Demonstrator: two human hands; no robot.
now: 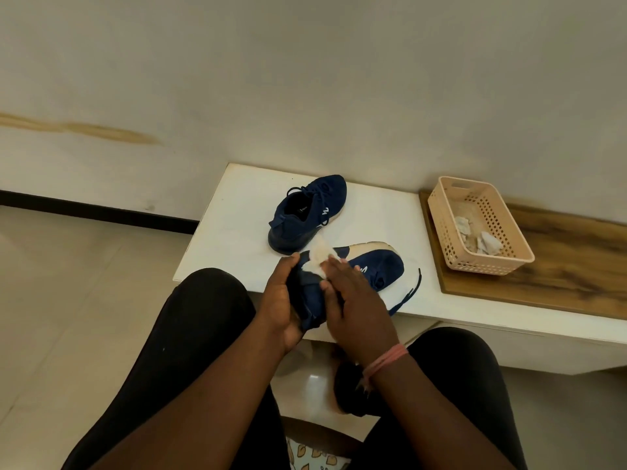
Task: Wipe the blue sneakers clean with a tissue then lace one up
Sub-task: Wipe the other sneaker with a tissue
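Two navy-blue knit sneakers on white tabletop: left hand (pixel 283 301) grips heel of near sneaker (pixel 373 269) tipped on its side, right hand (pixel 353 300) presses crumpled white tissue (pixel 319 257) to it, far sneaker (pixel 305 212) upright just behind.

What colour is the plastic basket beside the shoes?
Pale peach basket, best seen in the head view.
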